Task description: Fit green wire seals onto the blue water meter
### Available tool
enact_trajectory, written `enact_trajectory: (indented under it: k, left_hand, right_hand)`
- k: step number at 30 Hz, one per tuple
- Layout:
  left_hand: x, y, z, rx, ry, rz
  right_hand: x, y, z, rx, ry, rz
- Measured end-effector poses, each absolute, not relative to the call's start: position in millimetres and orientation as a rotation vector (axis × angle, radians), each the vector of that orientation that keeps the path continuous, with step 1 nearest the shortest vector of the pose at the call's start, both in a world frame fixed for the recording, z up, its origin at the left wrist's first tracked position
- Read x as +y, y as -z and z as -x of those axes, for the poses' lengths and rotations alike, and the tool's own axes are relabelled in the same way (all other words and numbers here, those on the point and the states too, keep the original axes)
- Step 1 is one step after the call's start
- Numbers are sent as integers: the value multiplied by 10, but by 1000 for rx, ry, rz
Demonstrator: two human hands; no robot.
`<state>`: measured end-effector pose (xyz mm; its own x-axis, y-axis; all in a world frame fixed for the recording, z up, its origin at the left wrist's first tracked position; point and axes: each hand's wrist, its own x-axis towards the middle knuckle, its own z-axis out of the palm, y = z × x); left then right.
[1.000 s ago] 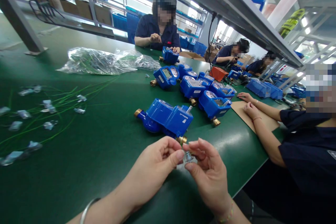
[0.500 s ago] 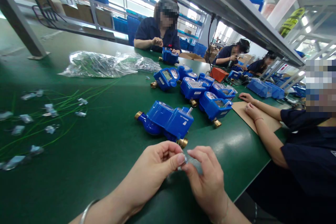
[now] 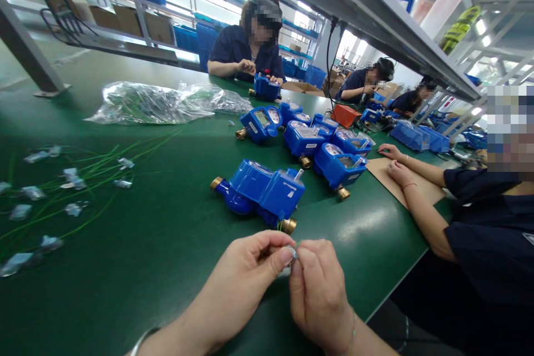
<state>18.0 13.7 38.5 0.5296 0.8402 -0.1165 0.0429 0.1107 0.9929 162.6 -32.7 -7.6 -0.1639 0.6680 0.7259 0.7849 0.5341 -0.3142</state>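
My left hand (image 3: 254,272) is closed, pinching a small clear and pale-blue wire seal (image 3: 293,254) between thumb and fingertips. Against it, my right hand (image 3: 321,283) is closed too, its fingertips on the seal's thin green wire (image 3: 297,244); the fingers hide most of it. Strands of this wire rise to the brass end of a blue water meter (image 3: 267,192), which lies just beyond both hands. More wire seals (image 3: 73,178) with long green wires are spread on the table at the left.
Several blue meters (image 3: 306,138) stand farther back on the green table (image 3: 167,267). A clear plastic bag (image 3: 142,103) lies at the back left. A co-worker's hands rest on cardboard (image 3: 381,173) at the right. Another person handles a meter (image 3: 267,87) across the table. A metal shelf beam (image 3: 375,16) hangs overhead.
My right hand's fingers have closed from a spread pose into a pinch beside the seal. My left hand keeps its grip on the seal. The view has shifted slightly.
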Motion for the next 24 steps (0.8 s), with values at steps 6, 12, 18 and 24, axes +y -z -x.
enact_trajectory:
  k: [6, 12, 18, 24]
  left_hand:
    - [130, -363, -163, 902, -790, -1584]
    - [107, -333, -160, 894, -872, -1612]
    - [90, -344, -159, 938, -878, -1645]
    - [97, -307, -143, 931, -876, -1640]
  right_hand:
    - [-344, -6, -1535, -1427, -825, 1212]
    - [-309, -65, -1450, -866, -1616, 959]
    - [-352, -15, -1519, -1481, -640, 1268]
    - [-309, -33, -1482, -1093, -1462, 1089]
